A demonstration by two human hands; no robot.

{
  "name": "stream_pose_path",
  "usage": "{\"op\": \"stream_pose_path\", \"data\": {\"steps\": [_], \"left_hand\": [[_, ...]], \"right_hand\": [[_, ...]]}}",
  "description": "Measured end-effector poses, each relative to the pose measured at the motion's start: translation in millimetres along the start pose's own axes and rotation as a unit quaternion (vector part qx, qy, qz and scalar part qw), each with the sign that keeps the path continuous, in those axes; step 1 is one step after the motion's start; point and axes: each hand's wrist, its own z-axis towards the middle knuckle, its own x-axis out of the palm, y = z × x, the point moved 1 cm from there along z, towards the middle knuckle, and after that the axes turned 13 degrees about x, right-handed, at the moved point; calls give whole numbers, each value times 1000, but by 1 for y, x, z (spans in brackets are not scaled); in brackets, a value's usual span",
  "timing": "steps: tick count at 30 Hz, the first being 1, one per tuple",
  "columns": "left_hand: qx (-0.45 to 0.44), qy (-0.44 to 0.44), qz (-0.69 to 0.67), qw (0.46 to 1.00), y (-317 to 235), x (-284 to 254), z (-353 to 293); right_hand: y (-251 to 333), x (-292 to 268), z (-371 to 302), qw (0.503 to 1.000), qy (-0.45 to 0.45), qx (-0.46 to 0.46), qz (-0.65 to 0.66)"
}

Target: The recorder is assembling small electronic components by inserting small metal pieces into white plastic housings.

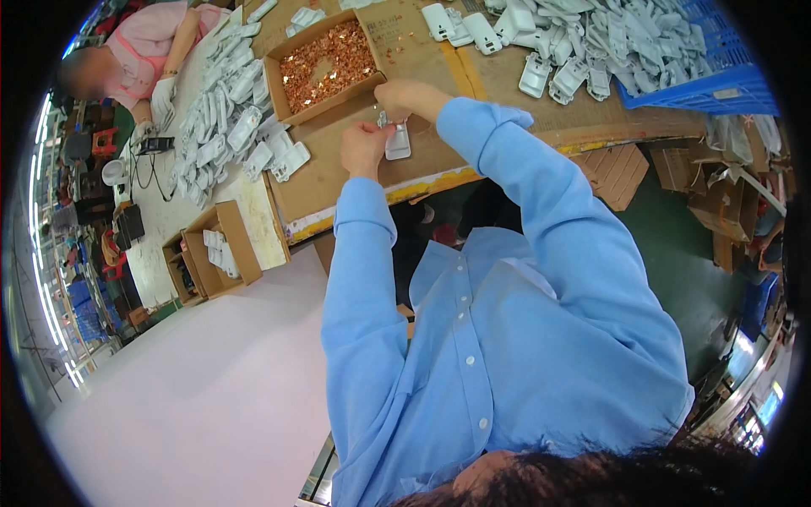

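A white plastic housing (398,145) lies on the cardboard-covered bench in front of me. My left hand (365,149) is closed at the housing's left edge, with thumb and finger gripping it near its upper end. My right hand (405,98) reaches over that same end from above, fingers pinched together; whatever sits between them is too small to make out. Just beyond my hands stands an open cardboard box (327,105) holding many small copper-coloured metal pieces (325,69).
White housings (228,118) are heaped at left; another pile (591,42) reaches a blue crate (701,97) at right. A co-worker in pink (139,46) sits at far left, gloved hand (163,101) over the bench. Cardboard boxes (218,253) stand at the near left.
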Motion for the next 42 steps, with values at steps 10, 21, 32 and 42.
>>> {"op": "stream_pose_path", "data": {"steps": [10, 21, 32, 42], "left_hand": [[-3, -21, 44, 999, -16, -4, -8], [71, -101, 15, 992, -9, 5, -22], [133, -247, -111, 953, -5, 18, -39], [54, -320, -484, 813, 82, -157, 63]], "right_hand": [[-3, -1, 1, 1000, 3, -3, 3], [-56, 49, -44, 903, -309, -48, 295], [-88, 60, -71, 878, -454, 95, 115], [-88, 60, -74, 865, -482, 87, 108]]}}
